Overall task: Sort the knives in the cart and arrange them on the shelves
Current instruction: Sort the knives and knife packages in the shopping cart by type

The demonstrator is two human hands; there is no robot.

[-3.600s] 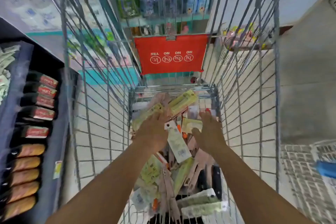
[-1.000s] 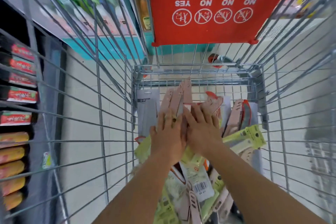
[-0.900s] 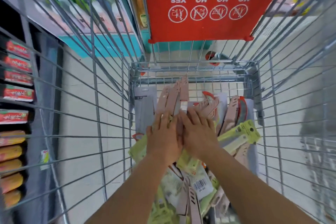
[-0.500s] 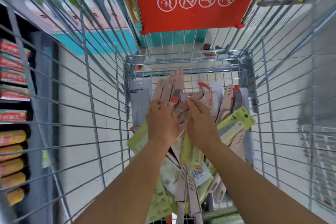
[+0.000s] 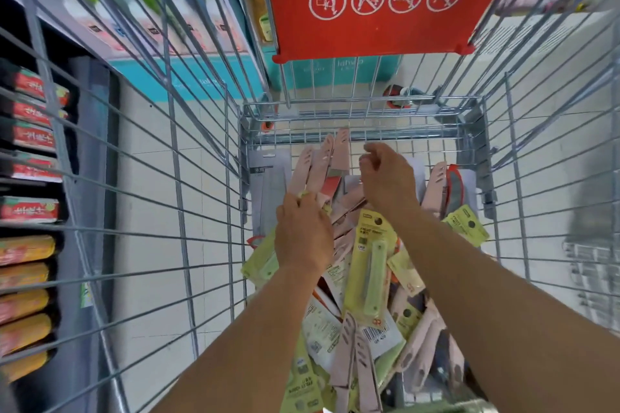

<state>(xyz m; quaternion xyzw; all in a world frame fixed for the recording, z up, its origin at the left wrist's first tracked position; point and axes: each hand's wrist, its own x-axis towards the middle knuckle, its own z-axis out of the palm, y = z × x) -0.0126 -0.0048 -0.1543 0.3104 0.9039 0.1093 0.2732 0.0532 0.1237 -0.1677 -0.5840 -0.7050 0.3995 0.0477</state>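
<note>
1. Cart [image 5: 208,178] of grey wire fills the view, seen from above, with a red safety sign [image 5: 379,0] hanging on its far end; the sign reads "YES NO NO NO" upside down.
2. Packaged knives [image 5: 352,278] lie in a loose heap on the cart floor, from the far wall back toward the person.
3. A fan of pink sheathed knives [image 5: 322,164] leans against the far wall, with a grey knife card [image 5: 268,191] just to its left.
4. A green fruit knife card [image 5: 370,265] lies on top of the heap between the two forearms; more pink sheaths [image 5: 355,359] lie nearer the person.
5. The left hand [image 5: 302,235] reaches palm down into the pile, its fingers curled onto something pale green at the base of the pink fan; whether it really grips the item cannot be told.
6. The right hand [image 5: 385,178] hovers above the pink knives with fingers loosely bent and thumb apart, holding nothing visible.
7. The hands are near each other but apart.
8. Shelves [image 5: 90,157] at the left carry rows of red packets [image 5: 33,137] above yellow packets [image 5: 23,305].
</note>
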